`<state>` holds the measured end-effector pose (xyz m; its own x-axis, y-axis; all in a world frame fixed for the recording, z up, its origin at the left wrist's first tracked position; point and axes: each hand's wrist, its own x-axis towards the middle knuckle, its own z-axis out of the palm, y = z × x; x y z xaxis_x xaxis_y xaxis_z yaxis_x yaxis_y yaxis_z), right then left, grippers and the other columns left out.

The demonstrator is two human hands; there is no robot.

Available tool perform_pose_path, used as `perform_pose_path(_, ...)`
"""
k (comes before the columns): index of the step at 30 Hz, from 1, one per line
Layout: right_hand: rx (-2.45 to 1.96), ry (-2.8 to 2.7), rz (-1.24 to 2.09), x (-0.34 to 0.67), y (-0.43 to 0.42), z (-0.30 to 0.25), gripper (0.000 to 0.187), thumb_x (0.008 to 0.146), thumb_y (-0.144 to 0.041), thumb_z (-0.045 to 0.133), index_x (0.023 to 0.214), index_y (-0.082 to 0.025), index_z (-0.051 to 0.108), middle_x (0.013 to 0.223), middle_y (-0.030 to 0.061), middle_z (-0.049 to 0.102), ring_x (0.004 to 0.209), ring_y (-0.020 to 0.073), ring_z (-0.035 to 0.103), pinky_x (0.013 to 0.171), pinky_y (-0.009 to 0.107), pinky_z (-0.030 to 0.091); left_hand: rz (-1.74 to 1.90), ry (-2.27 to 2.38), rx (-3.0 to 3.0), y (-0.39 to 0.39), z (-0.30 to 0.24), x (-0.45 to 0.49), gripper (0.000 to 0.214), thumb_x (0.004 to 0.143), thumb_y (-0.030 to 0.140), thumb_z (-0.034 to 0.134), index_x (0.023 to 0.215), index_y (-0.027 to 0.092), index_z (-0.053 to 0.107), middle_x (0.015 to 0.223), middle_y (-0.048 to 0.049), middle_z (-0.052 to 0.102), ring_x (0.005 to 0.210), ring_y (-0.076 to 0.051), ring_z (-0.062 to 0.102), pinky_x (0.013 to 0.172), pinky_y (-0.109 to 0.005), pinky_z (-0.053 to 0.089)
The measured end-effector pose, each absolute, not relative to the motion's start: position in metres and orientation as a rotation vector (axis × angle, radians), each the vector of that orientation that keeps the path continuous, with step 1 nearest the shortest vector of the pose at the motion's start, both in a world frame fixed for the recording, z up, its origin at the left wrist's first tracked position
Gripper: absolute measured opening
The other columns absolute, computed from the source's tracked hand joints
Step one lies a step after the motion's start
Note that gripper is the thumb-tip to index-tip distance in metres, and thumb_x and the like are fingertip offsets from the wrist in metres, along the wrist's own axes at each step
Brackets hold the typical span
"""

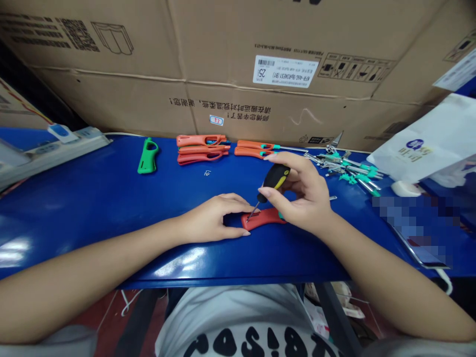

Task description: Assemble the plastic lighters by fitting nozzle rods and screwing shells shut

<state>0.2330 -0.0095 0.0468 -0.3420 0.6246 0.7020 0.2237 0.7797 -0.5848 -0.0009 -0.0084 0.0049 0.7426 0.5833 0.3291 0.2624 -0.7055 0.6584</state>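
Note:
My right hand (pixel 307 196) grips a black and yellow screwdriver (pixel 274 182), tilted, its thin shaft pointing down to the left. Its tip meets the near-left end of a red gas lighter (pixel 262 218) lying flat on the blue table. With thumb and fingers on either side of that end, my left hand (pixel 208 218) steadies the lighter. The lighter's right part, where a bit of teal shows, is hidden behind my right hand.
Stacked orange and red lighter handles (pixel 203 157), orange lighters with metal tubes (pixel 255 151) and a green handle (pixel 148 156) lie at the back. Metal tubes with teal parts (pixel 357 171) are heaped right, near a phone (pixel 420 248). A cardboard box (pixel 141 94) stands behind.

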Motion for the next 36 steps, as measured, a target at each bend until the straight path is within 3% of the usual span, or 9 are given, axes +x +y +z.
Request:
perform_pose_path(3,-0.646,-1.908,0.294,0.232,-0.009,0.045,0.043,0.087,-0.033,0.078,0.126,-0.028,0.061,0.108,0.0050,0.070,0.063,0.0131,0.064,0.055,0.029,0.060,0.714,0.629,2.343,-0.008,0.005,-0.001,0.044,0.085,0.032,0.081,0.126,0.020,0.071,0.122,-0.0094,0.075,0.117,-0.024,0.067,0.106,-0.038,0.051)
perform_pose_path(8,-0.633,-1.960,0.677,0.234,-0.006,0.048,0.041,0.105,-0.034,0.050,0.145,-0.028,0.047,0.107,0.0062,0.068,0.065,0.0126,0.065,0.054,0.026,0.060,0.669,0.633,2.337,-0.008,0.007,-0.001,0.047,0.085,0.032,0.082,0.129,0.020,0.070,0.122,-0.0088,0.075,0.117,-0.023,0.066,0.105,-0.037,0.051)
perform_pose_path(14,-0.658,-1.894,0.389,0.233,-0.004,0.048,0.037,0.091,-0.035,0.074,0.125,-0.026,0.062,0.113,0.0059,0.068,0.070,0.0134,0.066,0.054,0.025,0.059,0.635,0.641,2.342,-0.010,0.009,0.000,0.048,0.084,0.034,0.083,0.129,0.022,0.070,0.124,-0.0077,0.074,0.120,-0.024,0.065,0.107,-0.038,0.049)
perform_pose_path(20,-0.585,-2.006,0.571,0.235,-0.007,0.049,0.041,0.103,-0.030,0.053,0.143,-0.025,0.050,0.117,0.0086,0.069,0.075,0.0148,0.069,0.061,0.028,0.063,0.635,0.643,2.360,-0.010,0.009,0.000,0.048,0.084,0.034,0.083,0.128,0.021,0.070,0.121,-0.0074,0.075,0.117,-0.023,0.066,0.106,-0.037,0.049)
perform_pose_path(26,-0.516,-1.997,0.004,0.237,-0.004,0.055,0.042,0.087,-0.033,0.080,0.126,-0.025,0.065,0.113,0.0065,0.076,0.089,0.0217,0.075,0.072,0.032,0.065,0.673,0.631,2.383,-0.009,0.006,0.000,0.045,0.085,0.036,0.082,0.126,0.020,0.071,0.122,-0.0086,0.075,0.118,-0.024,0.067,0.106,-0.038,0.049)
perform_pose_path(29,-0.491,-2.084,0.004,0.240,-0.006,0.059,0.048,0.092,-0.036,0.072,0.138,-0.028,0.060,0.123,0.0065,0.074,0.095,0.0228,0.076,0.081,0.034,0.065,0.677,0.624,2.386,-0.009,0.007,-0.001,0.046,0.084,0.036,0.083,0.126,0.020,0.071,0.121,-0.0086,0.076,0.117,-0.024,0.067,0.105,-0.037,0.050)
perform_pose_path(33,-0.525,-2.142,0.332,0.239,-0.009,0.054,0.055,0.103,-0.030,0.052,0.156,-0.028,0.039,0.141,0.0096,0.064,0.091,0.0198,0.075,0.069,0.033,0.066,0.647,0.647,2.378,-0.010,0.008,0.000,0.047,0.084,0.036,0.083,0.127,0.020,0.071,0.121,-0.0085,0.075,0.116,-0.023,0.067,0.106,-0.037,0.050)
perform_pose_path(36,-0.514,-2.049,0.272,0.237,-0.009,0.048,0.059,0.097,-0.032,0.064,0.152,-0.032,0.043,0.141,0.0079,0.064,0.079,0.0170,0.073,0.058,0.030,0.063,0.656,0.649,2.381,-0.010,0.008,0.000,0.045,0.084,0.036,0.083,0.125,0.021,0.072,0.121,-0.0085,0.075,0.117,-0.024,0.067,0.106,-0.037,0.050)
